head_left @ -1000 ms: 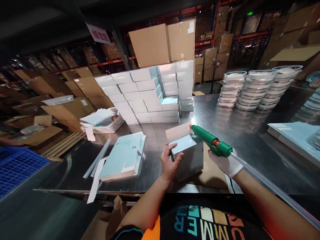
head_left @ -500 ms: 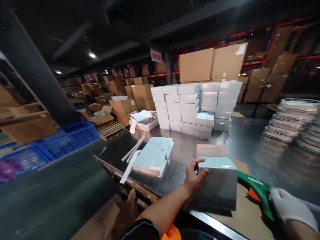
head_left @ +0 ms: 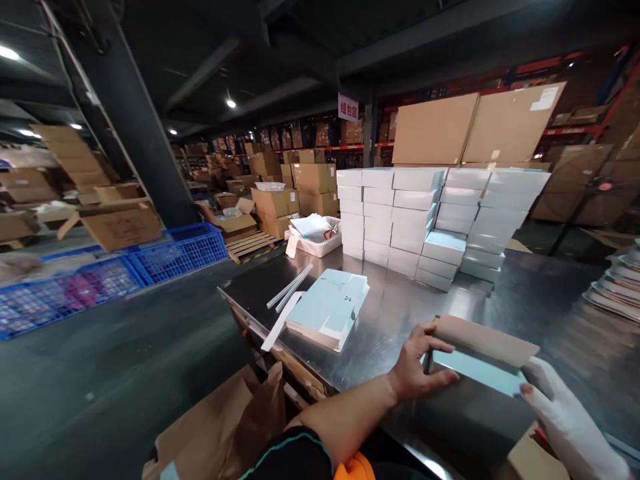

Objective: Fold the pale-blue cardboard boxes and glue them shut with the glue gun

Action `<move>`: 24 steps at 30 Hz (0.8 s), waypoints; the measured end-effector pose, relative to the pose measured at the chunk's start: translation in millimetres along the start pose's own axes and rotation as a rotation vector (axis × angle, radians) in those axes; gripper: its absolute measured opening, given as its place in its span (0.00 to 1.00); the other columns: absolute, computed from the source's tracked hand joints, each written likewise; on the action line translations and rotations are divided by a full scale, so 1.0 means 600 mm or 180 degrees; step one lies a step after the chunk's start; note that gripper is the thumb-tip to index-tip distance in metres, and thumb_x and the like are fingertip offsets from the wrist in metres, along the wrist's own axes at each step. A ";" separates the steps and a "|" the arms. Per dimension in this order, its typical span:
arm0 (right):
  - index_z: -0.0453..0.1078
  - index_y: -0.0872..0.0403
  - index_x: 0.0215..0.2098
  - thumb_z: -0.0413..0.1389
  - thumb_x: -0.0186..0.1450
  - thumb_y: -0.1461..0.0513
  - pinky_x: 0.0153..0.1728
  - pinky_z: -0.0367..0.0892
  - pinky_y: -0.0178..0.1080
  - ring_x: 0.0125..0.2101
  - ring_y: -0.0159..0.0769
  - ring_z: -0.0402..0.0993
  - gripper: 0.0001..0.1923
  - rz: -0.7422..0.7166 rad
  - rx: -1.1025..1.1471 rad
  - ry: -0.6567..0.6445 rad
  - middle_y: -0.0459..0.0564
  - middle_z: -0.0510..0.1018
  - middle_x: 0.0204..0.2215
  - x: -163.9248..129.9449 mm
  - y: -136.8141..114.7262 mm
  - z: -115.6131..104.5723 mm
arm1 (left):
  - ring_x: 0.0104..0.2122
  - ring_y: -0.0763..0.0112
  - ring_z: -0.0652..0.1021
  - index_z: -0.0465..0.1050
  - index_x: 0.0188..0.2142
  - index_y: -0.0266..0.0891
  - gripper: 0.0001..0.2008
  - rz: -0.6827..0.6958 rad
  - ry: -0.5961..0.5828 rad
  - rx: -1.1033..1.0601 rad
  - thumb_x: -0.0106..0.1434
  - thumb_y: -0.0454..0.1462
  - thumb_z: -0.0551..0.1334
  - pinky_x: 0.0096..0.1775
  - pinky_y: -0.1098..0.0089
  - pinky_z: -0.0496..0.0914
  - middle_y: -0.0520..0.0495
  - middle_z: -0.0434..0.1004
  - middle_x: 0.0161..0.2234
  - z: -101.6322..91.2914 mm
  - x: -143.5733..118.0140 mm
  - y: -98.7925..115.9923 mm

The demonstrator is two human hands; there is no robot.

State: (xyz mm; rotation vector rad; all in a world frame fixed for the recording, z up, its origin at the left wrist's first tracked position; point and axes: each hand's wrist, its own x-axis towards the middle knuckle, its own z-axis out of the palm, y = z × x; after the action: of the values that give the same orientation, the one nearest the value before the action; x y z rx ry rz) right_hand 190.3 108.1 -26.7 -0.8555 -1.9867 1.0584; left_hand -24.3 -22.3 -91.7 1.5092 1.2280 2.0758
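We have both hands on the pale blue carton (head_left: pixel 475 373) right in front of us on the steel worktop (head_left: pixel 400 307): our bare left hand (head_left: pixel 417 367) lies flat with fingers spread against its near left corner, pressing rather than pinching, and our white-gloved right hand (head_left: pixel 550 400) rests with fingers extended on its right end, under the raised brown flap (head_left: pixel 487 340). The carton is a crisp rectangular box with a smooth, slightly glossy blue skin and raw kraft board on the inside of the flap. We judge the risk to be the slick worktop: a push from one hand alone could skate or twist the box, and a flap pressed down off-square could crease or close crooked. Beyond the left hand, a sheaf of flat blue cartons (head_left: pixel 330 310) lies with translucent sticks (head_left: pixel 290 288) just past it; farther out stands a wall of stacked pale boxes (head_left: pixel 430 223), blocky and matte. Off beyond the right hand, stacked clear lids (head_left: pixel 617 283) show at the edge, and a brown paper bag (head_left: pixel 220 427) sags below the left forearm.
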 end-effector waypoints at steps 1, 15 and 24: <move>0.75 0.41 0.40 0.71 0.48 0.41 0.58 0.76 0.63 0.58 0.72 0.79 0.26 -0.0076 0.0015 0.0037 0.66 0.84 0.54 -0.004 0.010 -0.004 | 0.60 0.44 0.79 0.77 0.49 0.41 0.37 0.0068 0.0072 -0.0182 0.53 0.63 0.78 0.62 0.45 0.72 0.31 0.77 0.57 0.001 0.000 -0.001; 0.81 0.40 0.60 0.61 0.75 0.62 0.68 0.71 0.55 0.67 0.49 0.75 0.18 -0.1949 -0.0090 -0.0943 0.54 0.76 0.68 -0.071 -0.008 0.008 | 0.59 0.49 0.82 0.88 0.46 0.49 0.17 0.0517 -0.1698 0.1027 0.69 0.54 0.70 0.66 0.40 0.70 0.38 0.87 0.54 -0.066 0.033 0.067; 0.69 0.38 0.73 0.63 0.70 0.64 0.68 0.71 0.54 0.71 0.49 0.71 0.35 -0.1817 -0.0148 -0.0729 0.55 0.69 0.74 -0.093 0.023 0.014 | 0.64 0.49 0.80 0.82 0.58 0.47 0.19 0.1392 -0.2085 0.1248 0.75 0.51 0.65 0.63 0.46 0.76 0.36 0.87 0.55 -0.074 0.035 0.081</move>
State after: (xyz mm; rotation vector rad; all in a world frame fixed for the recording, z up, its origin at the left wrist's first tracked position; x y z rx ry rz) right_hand 215.6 66.2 -57.9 -0.1587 -2.2575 0.7979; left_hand -61.0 -57.5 -44.8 2.5548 1.1357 1.3580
